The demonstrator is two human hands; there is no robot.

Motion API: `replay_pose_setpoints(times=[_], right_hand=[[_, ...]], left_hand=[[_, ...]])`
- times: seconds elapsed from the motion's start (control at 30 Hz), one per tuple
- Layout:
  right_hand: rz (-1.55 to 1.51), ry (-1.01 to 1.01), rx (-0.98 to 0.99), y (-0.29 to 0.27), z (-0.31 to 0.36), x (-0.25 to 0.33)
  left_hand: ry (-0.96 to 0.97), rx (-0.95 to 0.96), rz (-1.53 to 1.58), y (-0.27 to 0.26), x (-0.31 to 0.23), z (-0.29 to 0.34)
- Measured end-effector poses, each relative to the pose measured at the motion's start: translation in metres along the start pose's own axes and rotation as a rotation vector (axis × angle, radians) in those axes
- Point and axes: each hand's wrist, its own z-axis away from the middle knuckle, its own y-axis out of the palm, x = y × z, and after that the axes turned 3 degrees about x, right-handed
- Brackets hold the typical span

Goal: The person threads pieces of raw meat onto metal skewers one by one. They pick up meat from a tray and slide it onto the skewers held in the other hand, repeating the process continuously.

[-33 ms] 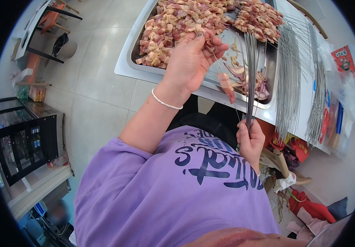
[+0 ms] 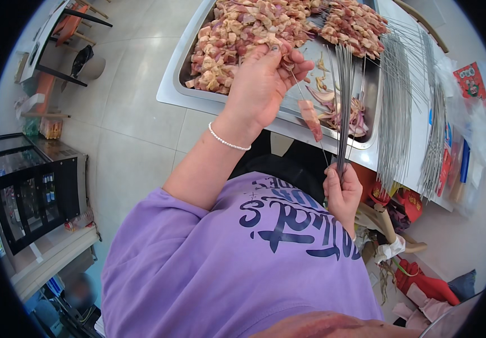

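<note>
My left hand (image 2: 265, 79), a beaded bracelet at its wrist, pinches a piece of meat at the upper end of a thin metal skewer (image 2: 297, 84). Lower on that skewer sits another meat piece (image 2: 310, 120). Around a bundle of metal skewers (image 2: 343, 107) my right hand (image 2: 343, 194) is closed, and it also holds the lower end of the single skewer. Just beyond my left hand, a large heap of raw cut meat (image 2: 220, 53) lies in a steel tray (image 2: 373, 107). Sliced onion (image 2: 355, 121) lies in the tray's near right corner.
Loaded meat skewers (image 2: 353, 25) are stacked at the tray's far right. Bare skewers (image 2: 395, 112) lie on the white table beside it, with plastic bags (image 2: 471, 141) farther right. A wooden chair (image 2: 388, 228) is below the table at right. A glass-fronted cooler (image 2: 37, 191) stands far left.
</note>
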Motion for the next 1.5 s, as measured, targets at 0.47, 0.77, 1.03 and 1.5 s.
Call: replay_pose_setpoints(times=[0.47,0.77,1.03,1.5], right_hand=[[-0.046,0.020,-0.010,0.002,-0.003,0.001],[-0.210,0.087,0.060,0.001,-0.002,0.005],[-0.260,0.158,0.109,-0.002,0.004,0.000],[-0.205,0.143,0.052,0.009,0.007,-0.005]], left_hand=[[0.003,0.123,-0.337,0.001,0.003,0.009],[0.072,0.141,-0.151,0.006,-0.011,0.001],[0.149,0.128,-0.044,-0.002,0.000,-0.003],[0.243,0.115,-0.117,0.003,0.002,-0.003]])
